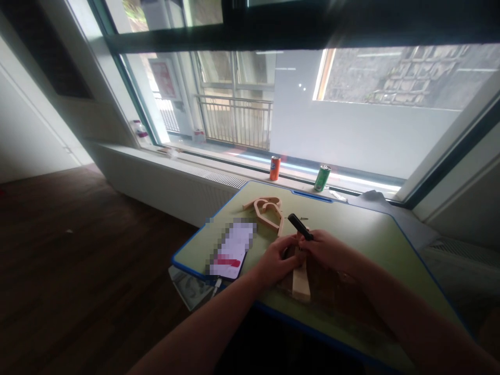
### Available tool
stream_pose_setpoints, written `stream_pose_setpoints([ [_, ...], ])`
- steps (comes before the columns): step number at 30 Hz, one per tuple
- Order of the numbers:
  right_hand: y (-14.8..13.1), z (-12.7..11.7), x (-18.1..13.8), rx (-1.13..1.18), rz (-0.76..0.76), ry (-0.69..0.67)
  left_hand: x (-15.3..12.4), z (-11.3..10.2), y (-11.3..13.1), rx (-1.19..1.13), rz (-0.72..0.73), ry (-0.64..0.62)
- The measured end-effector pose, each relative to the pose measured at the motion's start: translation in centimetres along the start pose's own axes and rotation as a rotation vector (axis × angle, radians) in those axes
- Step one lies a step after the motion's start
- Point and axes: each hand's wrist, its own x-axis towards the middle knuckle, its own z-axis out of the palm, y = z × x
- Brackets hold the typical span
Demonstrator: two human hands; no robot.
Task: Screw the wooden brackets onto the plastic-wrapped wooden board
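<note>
Both hands meet over the front part of a small table. My left hand (278,259) is closed around a pale wooden piece (301,284), whose flat, wider end points toward me. Against it, my right hand (330,249) is closed on a slim black-handled tool (299,225) that slants up to the left. The tool's working end is hidden by my fingers, so its exact kind cannot be told. Just beyond my left hand lie curved wooden strips (269,223) shaped in a loop. A small thin metal piece (302,219) lies behind the tool.
The pale green table (363,229) has a blue edge. On its left lies a phone (233,250) with a white cable (216,286). An orange can (275,168) and a green can (322,178) stand on the window sill. A white radiator (175,182) runs below the window.
</note>
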Motion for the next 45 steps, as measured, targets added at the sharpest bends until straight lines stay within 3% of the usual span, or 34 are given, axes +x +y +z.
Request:
stream_pose_setpoints([
  [10,-0.1,-0.4,-2.5,-0.26,-0.068,0.066,-0.5,0.0,1.1,0.016,0.099,-0.068],
  [21,-0.6,-0.1,-3.0,-0.153,-0.021,0.112,-0.5,-0.2,1.6,-0.026,0.121,-0.11],
  [31,-0.1,0.1,-2.1,-0.307,-0.061,0.148,-0.2,-0.3,0.7,0.001,0.135,-0.108],
  [39,0.6,-0.2,-1.6,-0.241,-0.082,0.071,-0.1,0.1,0.5,0.081,0.188,-0.048],
  [45,-0.1,-1.1,-2.2,-0.316,-0.044,-0.021,0.0,0.0,1.4,0.105,0.224,-0.089],
])
